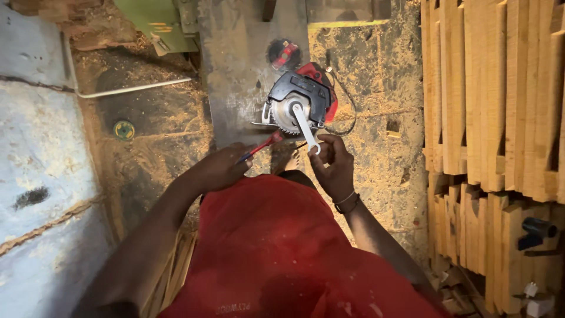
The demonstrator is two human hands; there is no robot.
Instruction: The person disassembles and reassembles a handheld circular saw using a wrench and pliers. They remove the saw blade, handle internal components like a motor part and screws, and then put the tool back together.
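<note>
Below me on the sawdust-strewn floor (376,147) lies the red and black circular saw (301,100), its toothed blade (286,115) facing up; my right hand (334,168) closes its fingers around the lower end of a silver spanner (306,126) set on the blade's centre. My left hand (218,169) grips a red-handled screwdriver (262,146), tip pointing toward the saw; stacked wooden planks (494,118) stand to my right.

Our circular saw (300,100) sits on the floor (382,141) ahead of us, stacked boards (494,118) to its right, a wall (35,147) on our left.
</note>
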